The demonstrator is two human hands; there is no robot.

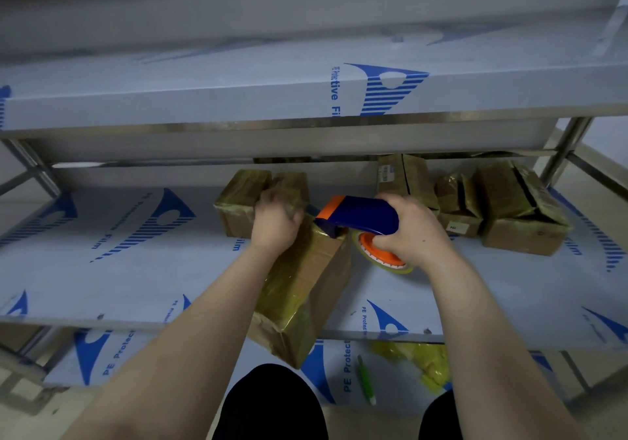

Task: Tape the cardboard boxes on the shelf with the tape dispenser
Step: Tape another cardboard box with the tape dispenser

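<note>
- Under the curled fingers (292, 217) of the left hand (277, 222): the far top end of the cardboard box (302, 290) in work. The fingers are bent down over that end and clamp it; the thumb is hidden.
- Handling, box: judged light and stiff along its edges, and slick where glossy yellowish tape covers it. The surer hold is probably at a corner or on the bare brown side.
- Just right of those fingers: the nose of the tape dispenser (360, 215), blue with an orange tip, which meets the box top.
- Right hand (413, 232): fingers closed round the dispenser's handle, just above the orange-cored tape roll (377, 256).
- Beneath both hands: the box lies askew on the shelf (136, 286), its near end jutting past the front edge.
- Beyond the left fingers: a second taped box (238, 201).
- Beyond the right hand: a row of boxes (523, 215), some with flaps standing apart.
- Farthest out, on the lower shelf: a green pen (366, 380) and yellow scraps (418, 361).
</note>
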